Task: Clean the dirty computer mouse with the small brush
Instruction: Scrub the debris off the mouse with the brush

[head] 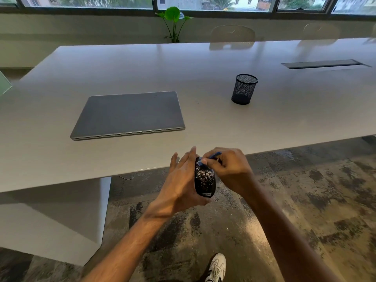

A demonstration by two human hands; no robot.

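Note:
My left hand (180,186) holds a black computer mouse (204,180) in the air, just off the front edge of the white table (61,159). White specks of dirt cover the mouse's top. My right hand (230,169) pinches a small blue brush (213,156), whose tip touches the far end of the mouse. Most of the brush is hidden by my fingers.
A shut grey laptop (130,115) lies on the table to the left. A black mesh pen cup (244,88) stands to the right, and a cable slot (323,64) is set in farther back. Chairs (232,33) and a green plant (174,21) stand behind. My white shoe (216,267) is on the mottled floor below.

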